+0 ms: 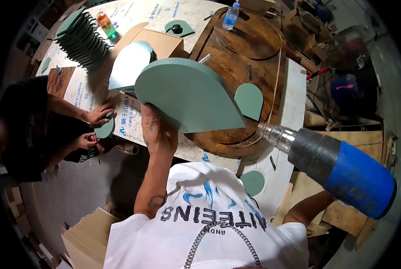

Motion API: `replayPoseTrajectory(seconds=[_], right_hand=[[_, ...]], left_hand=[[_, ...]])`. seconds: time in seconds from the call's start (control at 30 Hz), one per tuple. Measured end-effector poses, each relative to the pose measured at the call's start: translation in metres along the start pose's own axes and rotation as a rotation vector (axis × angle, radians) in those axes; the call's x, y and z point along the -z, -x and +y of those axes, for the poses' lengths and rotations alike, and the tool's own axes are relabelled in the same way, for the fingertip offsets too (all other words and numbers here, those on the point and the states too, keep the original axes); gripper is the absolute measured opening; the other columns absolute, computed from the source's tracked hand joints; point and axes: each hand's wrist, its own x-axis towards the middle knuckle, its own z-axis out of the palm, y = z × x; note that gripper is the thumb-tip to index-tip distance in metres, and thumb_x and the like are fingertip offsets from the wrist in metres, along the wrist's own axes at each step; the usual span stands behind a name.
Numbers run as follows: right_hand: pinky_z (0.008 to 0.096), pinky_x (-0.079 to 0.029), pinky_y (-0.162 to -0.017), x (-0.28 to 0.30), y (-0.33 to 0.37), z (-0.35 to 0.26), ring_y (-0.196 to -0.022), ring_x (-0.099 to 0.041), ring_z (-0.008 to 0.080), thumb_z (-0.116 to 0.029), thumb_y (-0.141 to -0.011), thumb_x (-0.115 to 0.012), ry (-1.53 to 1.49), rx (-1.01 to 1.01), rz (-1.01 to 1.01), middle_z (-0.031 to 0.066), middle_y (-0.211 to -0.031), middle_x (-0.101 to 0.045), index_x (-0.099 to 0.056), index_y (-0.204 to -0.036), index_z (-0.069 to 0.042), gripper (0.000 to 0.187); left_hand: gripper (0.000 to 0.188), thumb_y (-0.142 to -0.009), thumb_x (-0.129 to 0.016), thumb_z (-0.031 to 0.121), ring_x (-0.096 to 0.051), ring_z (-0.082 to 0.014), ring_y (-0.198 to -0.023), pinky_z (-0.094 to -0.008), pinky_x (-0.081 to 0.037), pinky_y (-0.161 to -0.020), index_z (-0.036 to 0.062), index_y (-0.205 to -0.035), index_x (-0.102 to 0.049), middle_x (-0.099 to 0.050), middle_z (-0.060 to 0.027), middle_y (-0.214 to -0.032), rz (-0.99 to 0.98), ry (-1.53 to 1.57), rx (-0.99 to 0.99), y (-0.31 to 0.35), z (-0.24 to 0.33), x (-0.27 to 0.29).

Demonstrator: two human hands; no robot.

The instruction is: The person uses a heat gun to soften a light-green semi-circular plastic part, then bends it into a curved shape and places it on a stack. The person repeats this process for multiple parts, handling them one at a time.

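Observation:
My left hand is closed on a large sage-green teardrop-shaped panel, gripping its lower left part and holding it up above the table. The panel's broad face is toward me and its point is at the right. From the lower right rises my right forearm; the hand itself is hidden behind a blue and black heat gun held in the air. The gun's metal nozzle is aimed left, just off the panel's pointed tip, not touching it. A smaller green panel lies behind on a brown wooden board.
At the left, a co-worker's hands handle a green piece. Stacked green panels, a cardboard box, an orange-green bottle and a water bottle stand on the table. Wooden boards are piled lower left.

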Motion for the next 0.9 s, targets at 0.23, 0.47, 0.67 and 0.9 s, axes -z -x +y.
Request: replayPoseTrajectory(seconds=[0.23, 0.47, 0.67, 0.9], right_hand=[[0.0375, -0.047, -0.066, -0.004, 0.002, 0.003, -0.067, -0.058, 0.0237, -0.028, -0.078, -0.073, 0.004, -0.002, -0.016, 0.0145, -0.09, -0.065, -0.06, -0.094, 0.007, 0.04], [0.0379, -0.047, -0.066, -0.007, 0.002, 0.006, -0.067, -0.058, 0.0239, -0.028, -0.078, -0.073, 0.001, -0.011, -0.033, 0.0146, -0.091, -0.065, -0.06, -0.093, 0.007, 0.04], [0.0383, -0.047, -0.066, -0.006, 0.005, 0.008, -0.067, -0.058, 0.0241, -0.029, -0.078, -0.073, -0.018, -0.049, -0.073, 0.0146, -0.091, -0.065, -0.06, -0.093, 0.007, 0.041], [0.0386, -0.047, -0.073, -0.032, 0.045, 0.007, -0.075, -0.059, 0.0269, -0.037, -0.078, -0.07, 0.109, -0.407, -0.536, 0.017, -0.094, -0.064, -0.06, -0.096, 0.007, 0.048]], left_hand=[[0.043, -0.096, -0.043, 0.035, -0.047, -0.0208, -0.116, -0.0379, -0.038, -0.099, 0.0104, -0.131, -0.041, -0.048, -0.0079, -0.128, 0.044, -0.035, -0.038, -0.008, 0.0, -0.009], [0.043, -0.097, -0.042, 0.035, -0.048, -0.02, -0.116, -0.036, -0.039, -0.098, 0.0082, -0.131, -0.042, -0.049, -0.0081, -0.128, 0.047, 0.006, -0.001, -0.01, -0.003, -0.011], [0.039, -0.097, -0.042, 0.031, -0.054, -0.0182, -0.109, -0.0329, -0.045, -0.091, 0.0072, -0.128, -0.045, -0.054, -0.0079, -0.123, 0.055, 0.012, 0.045, -0.011, -0.003, -0.014], [0.033, -0.096, -0.046, 0.026, -0.056, -0.0169, -0.101, -0.0326, -0.047, -0.086, 0.0042, -0.12, -0.049, -0.057, -0.0075, -0.113, 0.134, -0.032, 0.161, -0.013, 0.004, -0.013]])
